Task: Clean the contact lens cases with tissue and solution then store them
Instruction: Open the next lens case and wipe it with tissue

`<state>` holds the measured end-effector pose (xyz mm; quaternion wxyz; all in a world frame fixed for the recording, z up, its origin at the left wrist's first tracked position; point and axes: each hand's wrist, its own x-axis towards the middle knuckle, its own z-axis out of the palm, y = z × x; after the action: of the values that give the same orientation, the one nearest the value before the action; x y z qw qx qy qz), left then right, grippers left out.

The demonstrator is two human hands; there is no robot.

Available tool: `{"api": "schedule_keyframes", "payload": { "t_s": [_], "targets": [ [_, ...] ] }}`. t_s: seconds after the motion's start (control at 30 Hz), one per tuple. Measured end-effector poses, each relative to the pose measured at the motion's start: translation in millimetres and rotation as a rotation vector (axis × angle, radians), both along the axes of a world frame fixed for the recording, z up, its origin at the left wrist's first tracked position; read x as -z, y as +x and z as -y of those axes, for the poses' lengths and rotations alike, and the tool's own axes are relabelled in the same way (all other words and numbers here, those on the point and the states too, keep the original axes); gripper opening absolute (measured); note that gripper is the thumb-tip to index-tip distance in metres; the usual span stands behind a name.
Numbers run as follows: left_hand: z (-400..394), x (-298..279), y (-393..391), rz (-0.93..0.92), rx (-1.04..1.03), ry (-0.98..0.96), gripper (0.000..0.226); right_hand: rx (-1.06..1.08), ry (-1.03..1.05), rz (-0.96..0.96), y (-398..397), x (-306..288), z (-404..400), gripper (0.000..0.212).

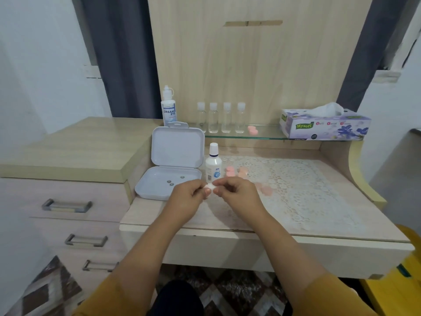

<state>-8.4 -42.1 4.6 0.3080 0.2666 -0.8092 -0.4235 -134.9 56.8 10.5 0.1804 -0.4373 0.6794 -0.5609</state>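
My left hand [190, 197] and my right hand [234, 192] meet over the desk's front, both pinching one small white piece [209, 186], tissue or a case part, too small to tell. A small white solution bottle [213, 164] stands upright just behind my fingers. Pink lens cases [230, 171] lie on the lace mat [296, 179], with another pink case [266, 190] to the right of my right hand. An open white storage box [173, 169] sits to the left with three small round pieces inside. One pink case [252, 130] rests on the glass shelf.
A tissue box [323, 126] sits on the glass shelf [262, 136] at the right. Several clear bottles [219, 119] and a larger solution bottle [169, 108] stand at the back. Drawers [68, 206] flank the desk on the left.
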Motion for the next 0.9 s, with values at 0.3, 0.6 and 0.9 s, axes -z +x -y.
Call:
{"api": "schedule_keyframes", "payload": {
  "t_s": [0.3,0.6,0.9],
  "targets": [
    [6,-2,50,-0.160,0.006,0.011,0.025,-0.014,-0.089,-0.066,43,0,16,0.023],
    [10,1,120,-0.214,-0.158,0.145,0.021,-0.131,-0.086,-0.070,99,5,38,0.020],
    [23,49,214,-0.066,-0.452,0.187,0.009,-0.298,-0.024,-0.151,158,20,58,0.014]
  ]
}}
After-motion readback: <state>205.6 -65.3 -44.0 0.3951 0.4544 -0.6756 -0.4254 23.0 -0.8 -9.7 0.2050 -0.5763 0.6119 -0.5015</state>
